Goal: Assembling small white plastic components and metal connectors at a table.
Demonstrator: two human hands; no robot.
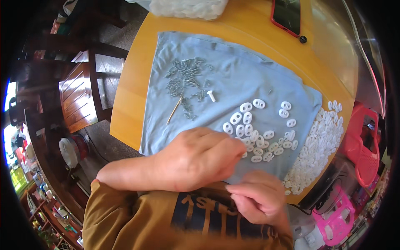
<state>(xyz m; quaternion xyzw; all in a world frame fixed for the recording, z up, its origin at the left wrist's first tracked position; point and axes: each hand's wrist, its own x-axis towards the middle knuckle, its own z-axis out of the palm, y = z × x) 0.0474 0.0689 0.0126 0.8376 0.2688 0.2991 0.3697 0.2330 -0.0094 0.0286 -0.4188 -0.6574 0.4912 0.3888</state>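
Observation:
My left hand [200, 158] is closed in a loose fist over the near part of a blue-grey cloth [237, 75]. Whatever its fingers hold is hidden behind the knuckles. Close to the tabletop's near edge, in front of my shirt, my right hand [260, 198] has thumb and fingers pressed together; anything in them cannot be made out. Just beyond the hands lie several white oval plastic pieces with two holes [246, 107]. Farther left on the cloth is a scattered heap of small grey metal springs [185, 73], with a thin wooden stick [174, 111] and a white plastic pin [211, 96] beside it.
A large heap of small white plastic parts [318, 146] covers the right side of the yellow wooden table [129, 104]. At the far edge stand a clear tub of white pieces [187, 9] and a red-edged phone [286, 16]. A red plastic chair [361, 143] is at the right.

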